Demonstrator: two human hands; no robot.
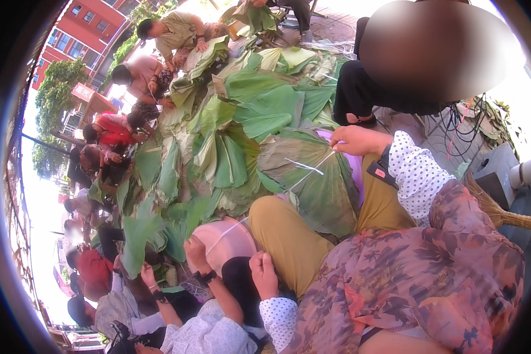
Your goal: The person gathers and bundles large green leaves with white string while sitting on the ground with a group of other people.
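Observation:
My right hand [360, 141] pinches the end of a white string [321, 164] above a bundle of large green-brown leaves [312, 183]. The string lies across the bundle, with a short loose piece crossing it. The bundle rests between my knees, in mustard trousers [286, 236], with lilac material [355, 168] showing beneath. My left hand [264, 274] is closed in a fist beside my left knee; what it holds, if anything, is hidden. A white strand [227, 235] passes over a pink tub [221, 233], close to a neighbour's closed hand [196, 253].
A heap of large leaves [259, 106] spreads ahead, with several people seated along its left side. A person in black trousers [374, 88] sits at the far right. At right are a straw broom [501, 212], a grey box [495, 174] and dark cords [460, 127].

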